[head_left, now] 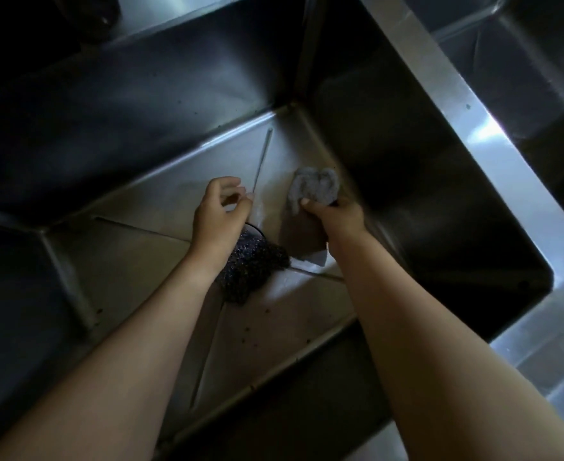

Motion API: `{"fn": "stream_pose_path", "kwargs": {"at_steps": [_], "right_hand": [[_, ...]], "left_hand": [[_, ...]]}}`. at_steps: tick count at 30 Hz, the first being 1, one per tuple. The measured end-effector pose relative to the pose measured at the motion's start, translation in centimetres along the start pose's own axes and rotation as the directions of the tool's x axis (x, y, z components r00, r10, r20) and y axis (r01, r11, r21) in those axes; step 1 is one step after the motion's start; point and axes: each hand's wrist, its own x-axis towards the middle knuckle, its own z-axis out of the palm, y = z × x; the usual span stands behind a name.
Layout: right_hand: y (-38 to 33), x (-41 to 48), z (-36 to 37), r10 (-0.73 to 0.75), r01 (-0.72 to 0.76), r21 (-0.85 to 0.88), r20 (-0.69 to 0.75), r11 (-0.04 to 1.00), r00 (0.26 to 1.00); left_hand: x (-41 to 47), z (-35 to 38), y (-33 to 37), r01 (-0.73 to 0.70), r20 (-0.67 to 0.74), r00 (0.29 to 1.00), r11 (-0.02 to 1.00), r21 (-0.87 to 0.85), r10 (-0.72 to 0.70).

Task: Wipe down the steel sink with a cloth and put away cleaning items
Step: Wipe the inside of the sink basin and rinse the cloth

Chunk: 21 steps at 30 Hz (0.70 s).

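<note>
The right hand [333, 216] is closed round a bunched grey cloth [313, 191], which is pressed to the floor of the steel sink [274, 327] close to its far right corner. The floor left to wipe is judged to lie nearer the person. The left hand [219, 211] is held loosely curled, with nothing seen in it. A dark scourer [257, 264] lies just beneath its wrist.

In the sink [140, 94] — scourer [257, 261] left of cloth [313, 191] (both on floor).

The floor of the steel sink [274, 331] bears a dark scourer [254, 261] — and, just beside it, a grey cloth [317, 189].
</note>
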Motion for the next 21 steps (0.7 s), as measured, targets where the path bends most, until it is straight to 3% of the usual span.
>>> {"fn": "stream_pose_path", "kwargs": {"at_steps": [5, 11, 16, 21], "right_hand": [[-3.1, -3.6, -1.1, 0.06, -0.085, 0.149, 0.167, 0.985, 0.984], [-6.9, -9.0, -1.8, -0.057, 0.018, 0.134, 0.294, 0.991, 0.954], [-10.7, -14.5, -2.5, -0.119, 0.029, 0.233, 0.382, 0.972, 0.916], [-14.5, -19.5, -4.2, -0.221, 0.17, 0.157, 0.418, 0.973, 0.881]], "left_hand": [[-1.8, -2.2, 3.8, -0.065, 0.024, 0.998, 0.998, 0.008, 0.065], [-5.0, -4.7, 10.6, -0.168, -0.061, 0.984, 0.984, -0.058, 0.165], [-8.5, -6.9, 16.0, -0.258, -0.12, 0.962, 0.96, -0.109, 0.245], [-12.2, -8.7, 20.3, -0.311, -0.207, 0.937, 0.943, -0.121, 0.283]]}}
